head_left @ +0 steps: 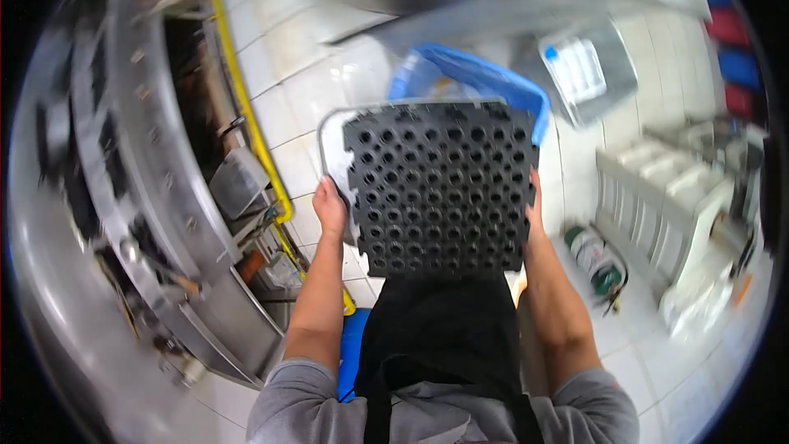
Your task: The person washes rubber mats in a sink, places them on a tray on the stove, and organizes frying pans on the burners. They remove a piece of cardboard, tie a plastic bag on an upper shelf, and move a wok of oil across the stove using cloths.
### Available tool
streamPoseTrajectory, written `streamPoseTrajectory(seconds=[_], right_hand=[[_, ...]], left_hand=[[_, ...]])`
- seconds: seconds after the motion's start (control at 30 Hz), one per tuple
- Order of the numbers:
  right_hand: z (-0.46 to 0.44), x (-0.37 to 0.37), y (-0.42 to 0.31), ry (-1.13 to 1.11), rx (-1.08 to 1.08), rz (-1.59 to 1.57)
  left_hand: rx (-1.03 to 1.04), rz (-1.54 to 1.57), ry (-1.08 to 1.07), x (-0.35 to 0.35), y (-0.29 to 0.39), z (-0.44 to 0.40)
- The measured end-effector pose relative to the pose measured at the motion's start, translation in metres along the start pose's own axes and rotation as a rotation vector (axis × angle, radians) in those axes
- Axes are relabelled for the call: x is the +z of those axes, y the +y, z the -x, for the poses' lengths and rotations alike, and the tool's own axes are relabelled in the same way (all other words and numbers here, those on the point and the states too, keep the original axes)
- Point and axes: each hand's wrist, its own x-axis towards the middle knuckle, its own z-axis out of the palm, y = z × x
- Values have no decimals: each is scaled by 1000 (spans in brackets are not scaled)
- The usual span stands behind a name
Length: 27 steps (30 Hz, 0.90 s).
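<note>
A black rubber floor mat point(440, 189) full of round holes is held up in front of my body, its face tilted toward me. Behind it shows a pale tray-like piece with a grey rim point(321, 133), sticking out at the mat's left and top edges. My left hand point(330, 207) is closed on that rim, beside the mat's left edge. At the mat's right edge my right hand point(535, 207) grips it, most of its fingers hidden behind. Just beyond the mat stands a blue plastic bin point(485, 70), partly covered by it.
A steel stove point(152, 115) runs along the left, with a yellow pipe point(246, 107) beside it. Back right is a grey container point(616, 62). A green-and-white cylinder point(593, 259) lies on the tiled floor near a pale ribbed unit point(657, 197).
</note>
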Motion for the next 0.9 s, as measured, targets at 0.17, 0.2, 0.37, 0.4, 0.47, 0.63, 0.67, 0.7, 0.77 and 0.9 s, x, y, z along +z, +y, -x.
streamPoseTrajectory(seconds=[0.17, 0.2, 0.37, 0.4, 0.47, 0.63, 0.67, 0.7, 0.77, 0.9], right_hand=[[68, 88, -46, -111, 53, 1], [79, 94, -48, -159, 98, 5], [134, 97, -89, -424, 273, -81], [135, 97, -92, -464, 305, -91], [114, 91, -80, -620, 299, -35], [196, 150, -149, -660, 190, 70], [210, 170, -163, -652, 208, 46], [215, 196, -182, -638, 227, 32], [233, 267, -215, -609, 268, -6], [228, 336, -245, -713, 219, 20]], left_hand=[[37, -50, 264, -113, 6, 79], [32, -102, 288, -136, 16, 100], [-29, -38, 423, -209, 62, 206], [-50, -59, 432, -222, 66, 220], [-50, -36, 455, -248, 81, 232], [-123, -33, 484, -288, 104, 267], [-79, -32, 508, -296, 108, 262], [-87, -11, 513, -301, 120, 251], [-139, 46, 482, -335, 158, 227], [-124, 69, 508, -351, 163, 167]])
